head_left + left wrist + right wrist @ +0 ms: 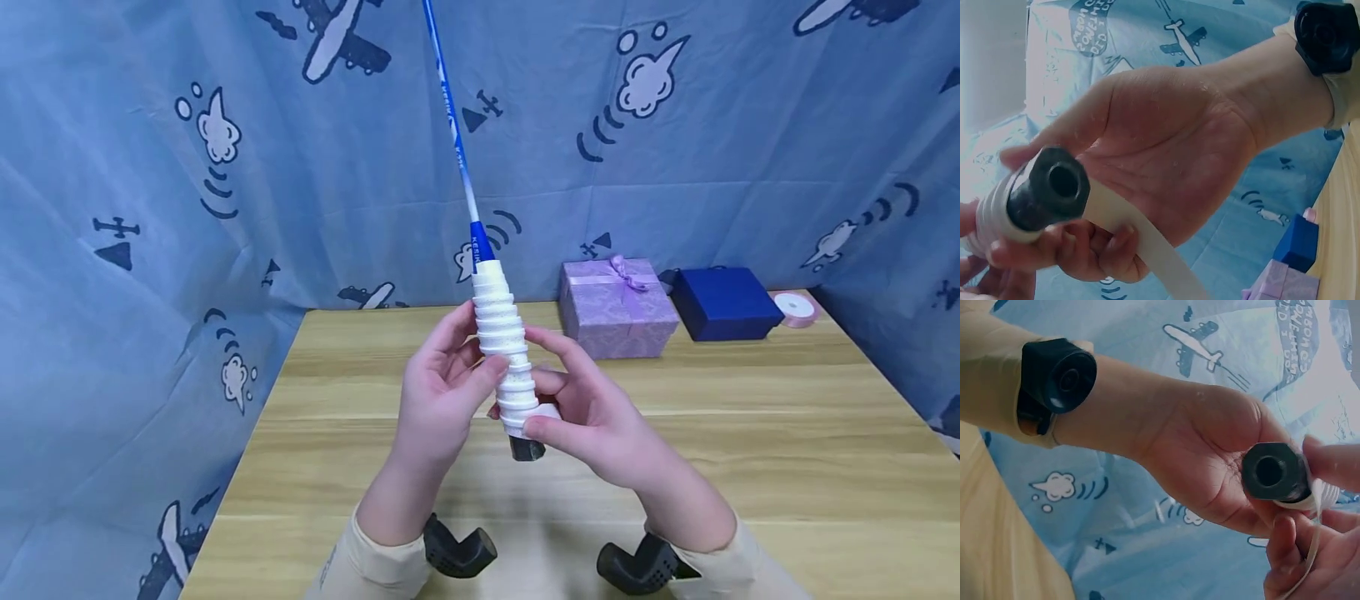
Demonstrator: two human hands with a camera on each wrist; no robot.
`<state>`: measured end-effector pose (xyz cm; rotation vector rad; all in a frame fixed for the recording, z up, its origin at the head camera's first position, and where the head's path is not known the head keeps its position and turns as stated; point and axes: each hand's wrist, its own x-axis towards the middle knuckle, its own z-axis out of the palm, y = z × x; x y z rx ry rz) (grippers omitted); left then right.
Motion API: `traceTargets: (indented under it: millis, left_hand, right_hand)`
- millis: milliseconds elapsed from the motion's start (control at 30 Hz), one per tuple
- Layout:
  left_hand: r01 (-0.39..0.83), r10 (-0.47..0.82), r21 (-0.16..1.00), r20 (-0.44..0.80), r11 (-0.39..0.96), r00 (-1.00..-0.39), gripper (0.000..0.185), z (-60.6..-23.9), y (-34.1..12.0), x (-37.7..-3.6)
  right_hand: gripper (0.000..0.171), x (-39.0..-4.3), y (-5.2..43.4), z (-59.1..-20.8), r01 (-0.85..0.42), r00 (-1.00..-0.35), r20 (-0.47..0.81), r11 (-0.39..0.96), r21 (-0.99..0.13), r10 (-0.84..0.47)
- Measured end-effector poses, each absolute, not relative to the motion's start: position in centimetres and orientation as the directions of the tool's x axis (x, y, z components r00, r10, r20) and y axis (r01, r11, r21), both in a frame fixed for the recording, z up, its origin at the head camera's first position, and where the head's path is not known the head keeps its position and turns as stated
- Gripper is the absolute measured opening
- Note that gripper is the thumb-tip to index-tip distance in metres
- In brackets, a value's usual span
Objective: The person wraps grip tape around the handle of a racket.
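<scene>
A badminton racket with a thin blue and white shaft (453, 125) stands tilted in both hands, its head out of frame. White grip tape (504, 342) winds round the handle in ridged turns, leaving the black butt end (528, 449) bare. My left hand (446, 387) grips the wrapped handle from the left, thumb across the front. At the lower end my right hand (600, 412) pinches the tape with its thumb low on the handle. In the left wrist view a loose tape tail (1147, 240) runs from the butt under the right hand's curled fingers.
On the wooden table (337, 433), a purple gift box (618, 308) with a bow stands at the back right. Beside it are a dark blue box (726, 304) and a pink ribbon roll (797, 308). A blue patterned curtain (300, 208) hangs behind.
</scene>
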<state>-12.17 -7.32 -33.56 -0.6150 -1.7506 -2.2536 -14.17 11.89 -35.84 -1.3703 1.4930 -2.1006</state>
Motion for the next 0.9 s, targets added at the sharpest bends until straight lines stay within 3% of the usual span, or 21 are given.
traceTargets:
  millis: [167,333,533,667,900]
  left_hand:
    - [0.442,0.118,0.833,0.502,-0.333,-0.857,0.056,-33.7,-7.5,-12.1]
    - [0.437,0.135,0.864,0.478,-0.249,-0.868,0.059,-33.6,-7.3,-11.9]
    - [0.412,0.063,0.902,0.422,-0.127,-0.904,0.057,-33.3,-6.9,-11.5]
    - [0.421,0.067,0.896,0.433,-0.142,-0.899,0.057,-33.3,-7.0,-11.5]
    - [0.443,0.189,0.842,0.511,-0.309,-0.838,0.054,-33.5,-7.8,-11.8]
  right_hand:
    - [0.078,-14.3,12.1,-35.8,-0.26,-0.545,0.535,-0.477,-0.84,-0.645]
    - [0.078,-13.7,11.8,-35.6,-0.394,-0.6,0.55,-0.383,-0.835,-0.581]
    - [0.083,-13.1,11.3,-35.7,-0.548,-0.635,0.575,-0.225,-0.806,-0.515]
    - [0.087,-13.2,11.4,-35.8,-0.534,-0.634,0.563,-0.225,-0.815,-0.53]
    - [0.09,-13.3,12.1,-35.3,-0.433,-0.597,0.517,-0.296,-0.851,-0.614]
